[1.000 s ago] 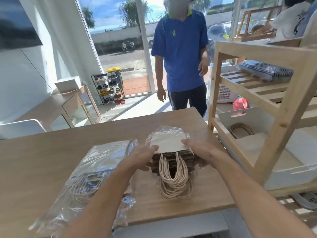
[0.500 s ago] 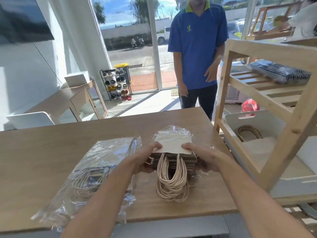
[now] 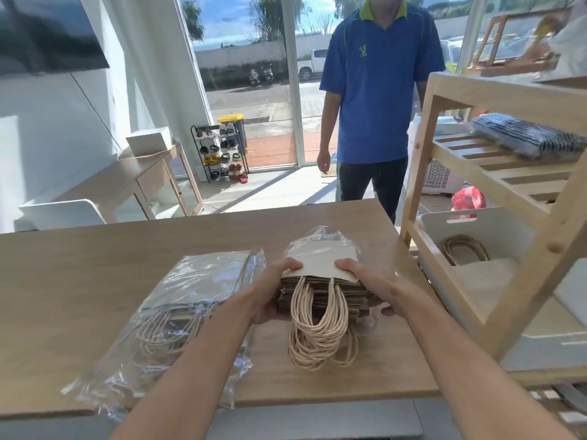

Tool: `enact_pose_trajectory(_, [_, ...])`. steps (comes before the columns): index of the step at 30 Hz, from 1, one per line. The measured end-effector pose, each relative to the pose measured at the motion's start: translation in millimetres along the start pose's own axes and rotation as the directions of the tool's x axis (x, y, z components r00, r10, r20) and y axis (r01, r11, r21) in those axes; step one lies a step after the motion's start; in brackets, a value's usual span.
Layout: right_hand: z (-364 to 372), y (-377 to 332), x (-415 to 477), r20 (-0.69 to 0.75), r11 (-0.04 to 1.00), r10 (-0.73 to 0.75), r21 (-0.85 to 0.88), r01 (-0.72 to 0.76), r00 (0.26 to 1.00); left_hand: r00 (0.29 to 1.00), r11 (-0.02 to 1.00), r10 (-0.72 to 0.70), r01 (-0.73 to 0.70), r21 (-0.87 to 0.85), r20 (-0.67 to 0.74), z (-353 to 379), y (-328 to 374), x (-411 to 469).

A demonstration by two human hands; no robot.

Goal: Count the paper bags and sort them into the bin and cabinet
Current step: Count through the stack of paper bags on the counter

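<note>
A thick stack of brown paper bags (image 3: 320,292) with twine handles lies on the wooden table (image 3: 79,281), its far end still inside a clear plastic wrapper (image 3: 320,242). My left hand (image 3: 273,290) grips the stack's left side with the thumb on top. My right hand (image 3: 368,285) grips its right side the same way. A second pack of bags in clear plastic (image 3: 178,315) lies to the left. A white bin (image 3: 495,227) on the wooden shelf unit's lower level holds a paper bag (image 3: 482,274) with brown handles.
The wooden shelf unit (image 3: 540,281) stands close at the right edge of the table, with a dark wrapped bundle (image 3: 527,138) on its upper slats. A person in a blue shirt (image 3: 378,100) stands beyond the table. A low cabinet (image 3: 149,182) stands at the far left.
Both hands have closed tighter on the sides of the stack and drawn it a little toward me out of the wrapper. The camera has tilted and the person beyond has shifted slightly.
</note>
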State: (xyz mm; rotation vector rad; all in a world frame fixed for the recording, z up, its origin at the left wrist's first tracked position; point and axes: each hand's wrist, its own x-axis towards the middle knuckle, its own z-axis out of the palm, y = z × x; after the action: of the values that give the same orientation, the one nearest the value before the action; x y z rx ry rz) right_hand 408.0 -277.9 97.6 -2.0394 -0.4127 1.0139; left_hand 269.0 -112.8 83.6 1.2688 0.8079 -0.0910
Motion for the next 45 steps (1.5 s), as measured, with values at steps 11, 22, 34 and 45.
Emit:
enact_pose_trajectory(11, [-3.0, 11.5, -3.2, 0.019, 0.994, 0.079, 0.078, -0.081, 0.997, 0.995, 0.980, 0.030, -0.011, 0.200, -0.094, 14.9, -1.2, -5.5])
enact_pose_trajectory(22, [-1.4, 0.1, -18.8, 0.080, 0.954, 0.015, 0.299, -0.038, 0.997, 0.995, 0.995, 0.099, -0.099, -0.008, -0.017, 22.7, 9.3, -18.3])
enact_pose_trajectory(34, [-1.5, -9.8, -79.3, 0.000, 0.888, -0.130, 0.445, 0.116, 0.992, 0.981, 0.984, 0.177, -0.176, -0.024, 0.074, 27.3, 16.5, -66.6])
enact_pose_trajectory(45, [49.7, -38.6, -136.5, -0.176, 0.859, -0.208, 0.437, 0.265, 0.962, 0.941, 0.967, 0.253, -0.239, -0.086, 0.225, -19.2, 17.0, -112.7])
